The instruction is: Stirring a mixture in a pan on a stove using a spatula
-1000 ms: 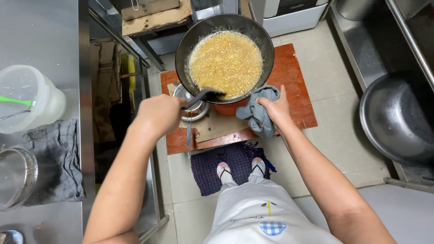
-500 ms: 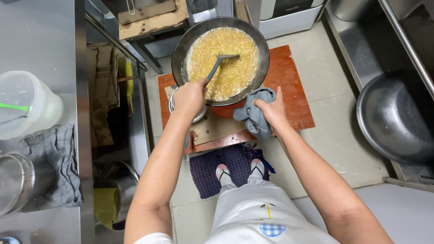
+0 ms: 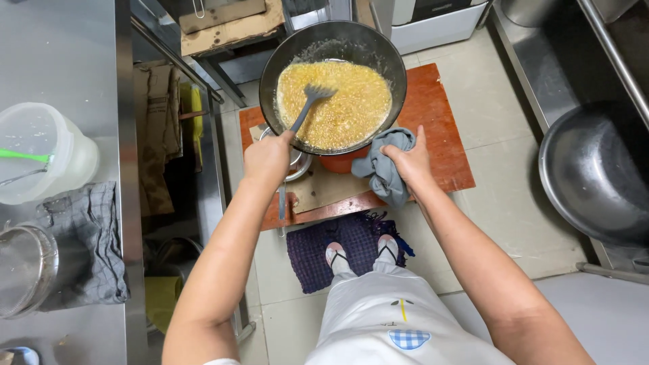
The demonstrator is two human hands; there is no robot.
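Spatula now out in the mix, wok steadied at upper centre.

Your wok (image 3: 333, 51) sits on the red board (image 3: 443, 125), yellow grainy mix (image 3: 338, 108) inside. Your right hand (image 3: 409, 162) clamps a grey cloth (image 3: 382, 165) against the rim. Your left hand (image 3: 268, 159), fist closed on the spatula (image 3: 307, 105) handle, has pushed its head from the near edge up into the mix: stirring under way.

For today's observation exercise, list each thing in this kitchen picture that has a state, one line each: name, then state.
Wok: tilted toward the person, holding a yellow grainy mix.
Spatula: head in the mix, handle in the left hand.
Grey cloth: bunched at the wok's rim, gripped by the right hand.
Red board: flat on the floor under the wok.
Plastic jug: upright on the counter.
Large steel bowl: empty.
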